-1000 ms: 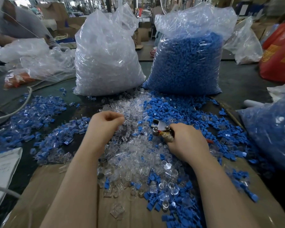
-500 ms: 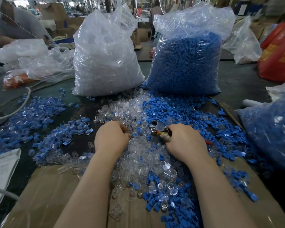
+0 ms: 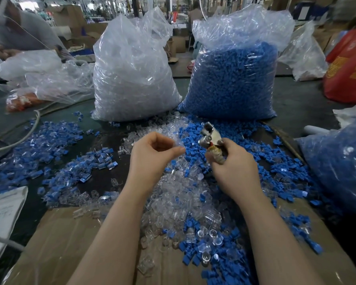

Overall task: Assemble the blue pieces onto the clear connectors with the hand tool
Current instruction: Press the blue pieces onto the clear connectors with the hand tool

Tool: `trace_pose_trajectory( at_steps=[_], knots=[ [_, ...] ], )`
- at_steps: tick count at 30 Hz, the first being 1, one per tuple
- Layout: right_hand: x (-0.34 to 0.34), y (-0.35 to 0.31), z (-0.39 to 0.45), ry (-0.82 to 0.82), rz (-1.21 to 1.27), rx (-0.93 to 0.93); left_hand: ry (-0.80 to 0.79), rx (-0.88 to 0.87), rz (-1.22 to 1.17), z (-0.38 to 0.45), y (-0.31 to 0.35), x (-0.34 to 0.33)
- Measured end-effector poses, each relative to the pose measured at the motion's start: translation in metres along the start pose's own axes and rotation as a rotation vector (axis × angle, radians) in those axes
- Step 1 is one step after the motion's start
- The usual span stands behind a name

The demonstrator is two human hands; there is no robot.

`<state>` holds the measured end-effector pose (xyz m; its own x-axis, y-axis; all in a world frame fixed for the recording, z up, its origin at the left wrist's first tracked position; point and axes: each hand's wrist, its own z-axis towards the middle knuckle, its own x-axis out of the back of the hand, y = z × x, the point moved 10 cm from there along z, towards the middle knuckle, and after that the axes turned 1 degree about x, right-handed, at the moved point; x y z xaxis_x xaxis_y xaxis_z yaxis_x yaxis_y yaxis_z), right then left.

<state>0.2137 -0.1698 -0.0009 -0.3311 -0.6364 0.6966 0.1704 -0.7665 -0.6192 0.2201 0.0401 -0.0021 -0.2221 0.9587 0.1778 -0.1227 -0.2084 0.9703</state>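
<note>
Above the pile | both hands risen | left hand point(image 3: 152, 155) grip pinching clear connector point(image 3: 178, 143) | right hand point(image 3: 232, 169) grip holding hand tool point(image 3: 211, 136)

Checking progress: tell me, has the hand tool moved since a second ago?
Yes. The hand tool in the right hand rose off the pile, toward the blue bag.

A red bag point(image 3: 349, 68) with yellow print sits on the dark desk point(image 3: 296, 99) at two o'clock. At ten o'clock lie crumpled clear plastic bags point(image 3: 49, 79), one over something orange point(image 3: 19, 102), with a pale cable point(image 3: 27, 130) curving just beside them. A sheet of paper point(image 3: 2, 212) lies at eight o'clock. Brown cardboard point(image 3: 60, 243) covers the near desk. Another person's grey sleeve point(image 3: 29, 31) shows at eleven o'clock.
</note>
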Motion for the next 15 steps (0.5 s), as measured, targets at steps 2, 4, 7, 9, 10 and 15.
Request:
trace_pose_trajectory(
  at_steps=[2,4,7,9,10,15],
  knots=[
    [0.003,-0.003,-0.001,0.022,0.176,0.001,-0.016,-0.014,-0.043,-0.001,0.003,-0.003],
    [0.005,-0.005,-0.002,0.028,0.318,-0.005,-0.041,-0.036,-0.076,-0.002,0.006,-0.007],
    [0.002,-0.007,-0.002,0.003,0.423,-0.002,-0.077,-0.068,-0.128,-0.004,0.011,-0.011],
    [0.002,-0.011,-0.002,-0.022,0.476,0.026,-0.096,-0.074,-0.145,-0.005,0.013,-0.013],
    [0.002,-0.014,-0.002,-0.030,0.508,0.046,-0.104,-0.073,-0.149,-0.005,0.012,-0.014],
    [0.007,-0.022,-0.004,-0.033,0.651,0.093,-0.200,-0.041,-0.185,-0.007,0.011,-0.024]
  ],
)
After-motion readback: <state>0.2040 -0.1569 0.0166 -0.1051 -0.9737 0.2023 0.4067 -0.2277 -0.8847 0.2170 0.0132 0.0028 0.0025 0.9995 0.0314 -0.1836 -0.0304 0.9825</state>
